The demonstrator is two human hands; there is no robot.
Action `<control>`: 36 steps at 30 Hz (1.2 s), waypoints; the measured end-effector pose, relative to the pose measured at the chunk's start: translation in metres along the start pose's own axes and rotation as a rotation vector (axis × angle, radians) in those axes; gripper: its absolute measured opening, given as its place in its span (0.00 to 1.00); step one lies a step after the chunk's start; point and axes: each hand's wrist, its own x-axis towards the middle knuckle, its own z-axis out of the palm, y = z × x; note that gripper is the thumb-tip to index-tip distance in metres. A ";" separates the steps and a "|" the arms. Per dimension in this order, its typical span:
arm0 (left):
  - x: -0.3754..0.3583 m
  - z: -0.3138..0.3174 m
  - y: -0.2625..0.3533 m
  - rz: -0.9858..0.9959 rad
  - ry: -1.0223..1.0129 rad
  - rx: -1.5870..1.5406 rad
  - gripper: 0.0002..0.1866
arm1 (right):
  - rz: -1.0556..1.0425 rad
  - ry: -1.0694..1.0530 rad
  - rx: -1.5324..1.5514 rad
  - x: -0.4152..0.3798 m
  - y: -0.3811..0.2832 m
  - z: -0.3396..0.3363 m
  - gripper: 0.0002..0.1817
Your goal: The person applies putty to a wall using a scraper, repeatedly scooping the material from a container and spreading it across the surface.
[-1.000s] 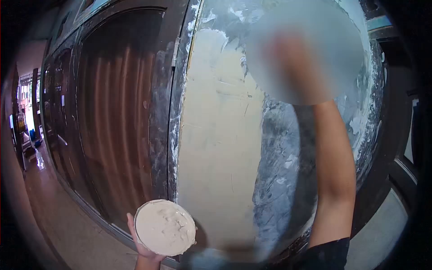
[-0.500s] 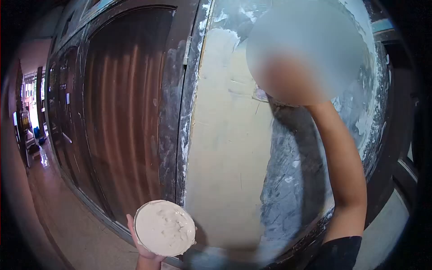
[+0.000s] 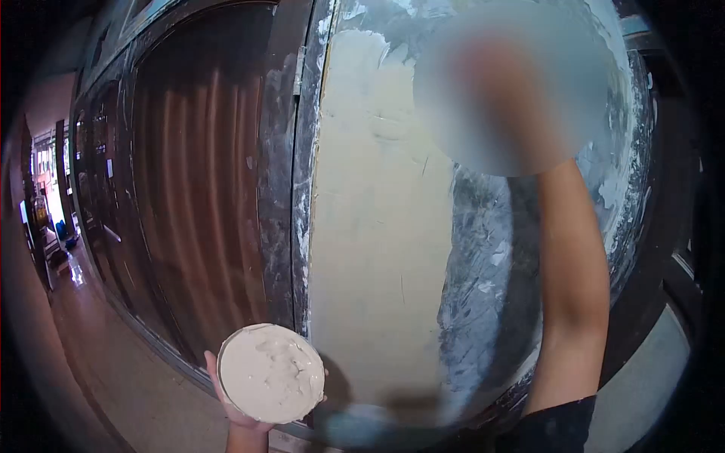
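Observation:
My left hand holds a round tub of pale putty from below, fingers wrapped around its side. The putty surface is smooth on the left and lumpy with dug-out hollows on the right. My right arm reaches up to the wall panel, and my right hand sits inside a blurred patch, so its fingers and anything in them are hidden. Below and left of that hand, a broad cream putty coat covers the left part of the panel. Beside it runs a bare grey-blue strip with white smears.
To the left stands a dark wooden door with a reddish-brown curtain-like inset and a hinge at its edge. Dark framing borders the panel on the right. A tiled floor runs back toward a bright opening at far left.
My right hand has moved up the panel, and the tool edge seen beside it earlier no longer shows. The view has shifted slightly; the tub stays in my left hand.

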 end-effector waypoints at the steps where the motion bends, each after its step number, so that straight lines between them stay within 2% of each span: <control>1: 0.000 0.001 0.002 -0.005 -0.022 0.013 0.64 | -0.042 -0.108 0.065 -0.005 -0.003 -0.005 0.30; 2: 0.000 -0.002 0.004 -0.006 -0.026 0.015 0.64 | -0.086 -0.217 0.130 -0.013 -0.009 -0.009 0.29; 3: -0.001 -0.008 0.006 -0.003 -0.036 0.041 0.63 | -0.215 -0.228 0.166 -0.030 -0.019 -0.004 0.27; 4: -0.002 -0.013 0.009 0.002 -0.045 0.066 0.62 | -0.250 -0.389 0.146 -0.043 -0.038 -0.014 0.26; 6: 0.000 -0.019 0.011 0.017 -0.047 0.138 0.61 | -0.439 -0.221 0.072 -0.050 -0.029 0.011 0.25; 7: 0.000 -0.019 0.012 0.016 -0.058 0.088 0.63 | -0.436 -0.223 0.074 -0.038 -0.025 0.009 0.25; 9: -0.003 -0.018 0.012 0.025 -0.033 0.060 0.65 | 0.028 0.026 0.003 0.000 -0.013 0.008 0.25; 10: -0.004 -0.017 0.012 0.027 -0.034 0.064 0.65 | 0.038 0.058 0.004 0.007 -0.009 0.006 0.25; 12: -0.010 -0.019 0.016 0.038 0.029 0.059 0.64 | -0.221 -0.149 0.194 -0.022 -0.026 0.005 0.25; 14: -0.008 -0.019 0.017 0.049 0.033 0.040 0.64 | -0.484 -0.250 0.119 -0.051 -0.047 0.005 0.24; 16: -0.008 -0.018 0.017 0.052 0.050 0.025 0.64 | -0.411 -0.190 -0.014 -0.039 -0.042 0.015 0.25; 18: -0.006 -0.017 0.016 0.021 -0.035 0.049 0.64 | -0.101 0.037 -0.071 -0.007 -0.026 0.016 0.26; 19: -0.005 -0.016 0.015 0.020 -0.057 0.071 0.65 | 0.042 0.029 -0.013 0.002 -0.021 0.012 0.27; 20: -0.005 -0.016 0.016 0.021 -0.060 0.073 0.65 | 0.042 0.032 -0.013 0.001 -0.022 0.012 0.27; 22: -0.008 -0.019 0.017 0.015 -0.027 0.145 0.65 | -0.143 -0.189 0.109 -0.016 -0.029 0.010 0.26; 23: -0.009 -0.021 0.017 0.019 -0.041 0.109 0.65 | -0.360 -0.175 0.125 -0.034 -0.037 0.016 0.24; 24: -0.008 -0.022 0.018 0.022 -0.043 0.108 0.65 | -0.441 -0.267 0.147 -0.049 -0.053 0.012 0.23; 26: -0.008 -0.023 0.019 0.020 -0.047 0.066 0.65 | -0.464 -0.219 0.061 -0.045 -0.053 0.027 0.24; 28: -0.009 -0.023 0.017 0.038 0.005 0.067 0.65 | -0.112 -0.098 -0.068 -0.007 -0.040 0.026 0.27; 29: -0.008 -0.021 0.017 0.020 -0.014 0.058 0.65 | -0.042 0.050 -0.069 0.005 -0.029 0.027 0.30; 30: -0.008 -0.020 0.018 0.005 -0.037 0.050 0.65 | -0.022 0.078 -0.025 0.009 -0.027 0.022 0.32; 32: -0.011 -0.019 0.021 0.001 0.019 -0.008 0.65 | -0.150 -0.049 0.074 -0.006 -0.032 0.025 0.30; 33: -0.011 -0.019 0.023 -0.001 -0.001 -0.020 0.65 | -0.245 -0.184 0.178 -0.022 -0.050 0.018 0.27; 34: -0.011 -0.018 0.023 0.001 -0.023 -0.033 0.65 | -0.446 -0.238 0.143 -0.038 -0.060 0.023 0.25; 35: -0.012 -0.016 0.022 0.055 0.067 -0.018 0.62 | -0.473 -0.263 0.087 -0.042 -0.065 0.028 0.24; 36: -0.013 -0.016 0.022 0.058 0.072 -0.019 0.62 | -0.495 -0.293 0.033 -0.045 -0.068 0.031 0.24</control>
